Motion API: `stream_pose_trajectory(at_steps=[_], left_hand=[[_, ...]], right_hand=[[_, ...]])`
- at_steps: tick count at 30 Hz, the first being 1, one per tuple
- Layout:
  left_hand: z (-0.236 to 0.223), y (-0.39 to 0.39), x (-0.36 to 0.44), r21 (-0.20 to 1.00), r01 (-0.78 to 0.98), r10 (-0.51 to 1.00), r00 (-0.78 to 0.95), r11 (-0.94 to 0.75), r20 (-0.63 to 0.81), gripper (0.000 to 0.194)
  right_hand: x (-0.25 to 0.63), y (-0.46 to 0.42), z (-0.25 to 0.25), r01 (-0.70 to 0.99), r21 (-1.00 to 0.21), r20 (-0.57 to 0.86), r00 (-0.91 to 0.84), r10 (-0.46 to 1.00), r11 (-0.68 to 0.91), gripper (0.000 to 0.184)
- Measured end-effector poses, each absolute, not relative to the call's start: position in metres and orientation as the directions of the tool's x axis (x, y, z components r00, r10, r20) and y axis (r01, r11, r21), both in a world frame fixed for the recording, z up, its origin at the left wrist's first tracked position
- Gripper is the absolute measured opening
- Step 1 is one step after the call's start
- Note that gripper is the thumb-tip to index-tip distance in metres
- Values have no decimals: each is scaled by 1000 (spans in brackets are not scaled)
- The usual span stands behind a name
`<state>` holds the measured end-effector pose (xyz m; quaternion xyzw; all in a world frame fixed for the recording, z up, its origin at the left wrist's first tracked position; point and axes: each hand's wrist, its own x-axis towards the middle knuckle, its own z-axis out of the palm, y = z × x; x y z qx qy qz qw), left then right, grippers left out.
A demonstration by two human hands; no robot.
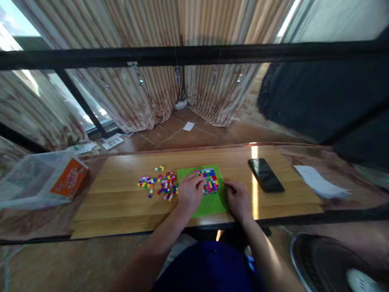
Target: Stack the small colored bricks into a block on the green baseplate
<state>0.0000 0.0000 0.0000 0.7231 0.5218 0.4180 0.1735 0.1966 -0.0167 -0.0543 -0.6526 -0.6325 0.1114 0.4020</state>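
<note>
A green studded baseplate (209,207) lies flat on the wooden tabletop in front of me. On its upper part sits a block of small colourful toy bricks (212,183), packed close together. My left hand (190,192) reaches over the plate's left side, fingers pinched at the left edge of that block; whatever is between the fingertips is too small to name. At the plate's right edge rests my right hand (238,198), its fingers curled with the tips at the rim; what they hold, if anything, is hidden. Loose toy bricks (167,184) lie heaped left of the plate.
Smaller groups of bricks lie farther left (146,181) and behind (159,167). A black smartphone (266,175) is right of my right hand. Beyond the table's left end stands a clear plastic bin (33,178) with an orange label; white paper (319,181) lies past its right end.
</note>
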Motion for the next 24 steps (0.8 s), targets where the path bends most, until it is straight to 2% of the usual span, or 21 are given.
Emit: stream_pose_trajectory(at_steps=[6,10,13,18,24], left_hand=[[1,0,3,733,601,927,36,-319,375,10],[0,-2,4,713,619,921,45,-329,386,10],[-2,-7,4,653,651,894,94,-388,437,11],[-7,-17,2,486,745,838,176,-457,517,22],[-6,-19,2,348,813,822,251,-466,512,25]], right_hand=[[197,-18,-51,724,-677,376,187,907,132,24],[197,-18,-52,722,-679,375,181,909,136,24],[197,-17,-53,722,-678,377,183,908,136,24],[197,-17,-52,723,-678,381,191,904,133,23],[197,-18,-51,728,-672,380,185,906,134,24]])
